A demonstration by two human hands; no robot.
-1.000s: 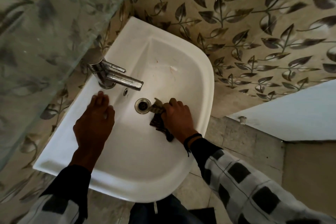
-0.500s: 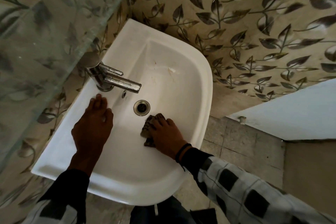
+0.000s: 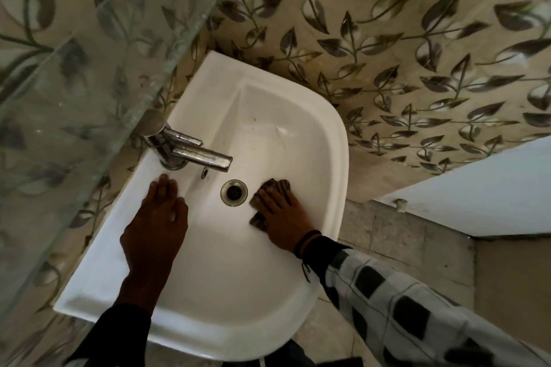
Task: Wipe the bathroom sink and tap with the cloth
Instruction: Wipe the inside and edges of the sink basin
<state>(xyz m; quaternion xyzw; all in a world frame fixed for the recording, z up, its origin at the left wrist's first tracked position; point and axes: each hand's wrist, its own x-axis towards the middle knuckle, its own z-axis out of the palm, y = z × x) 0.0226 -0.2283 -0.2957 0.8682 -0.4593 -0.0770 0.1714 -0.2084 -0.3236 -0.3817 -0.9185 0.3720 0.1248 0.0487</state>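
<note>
A white sink (image 3: 337, 158) fills the middle of the head view, with a round metal drain (image 3: 234, 192) in its bowl. A chrome tap (image 3: 190, 149) stands on the sink's left ledge, its spout reaching over the bowl. My right hand (image 3: 280, 217) presses a dark striped cloth (image 3: 275, 186) flat against the bowl just right of the drain. The cloth shows at my fingertips and beside my thumb. My left hand (image 3: 156, 226) lies flat on the sink's left rim below the tap, holding nothing. Small marks remain in the bowl's far part.
A glass panel (image 3: 89, 83) runs diagonally on the left, close to the tap. Leaf-patterned tiles (image 3: 417, 53) cover the wall behind the sink. A white surface (image 3: 477, 194) with a small knob sits at the right, above tiled floor.
My right hand slid the cloth from beside the drain toward me, then back up to the right of the drain. My left hand stayed on the rim.
</note>
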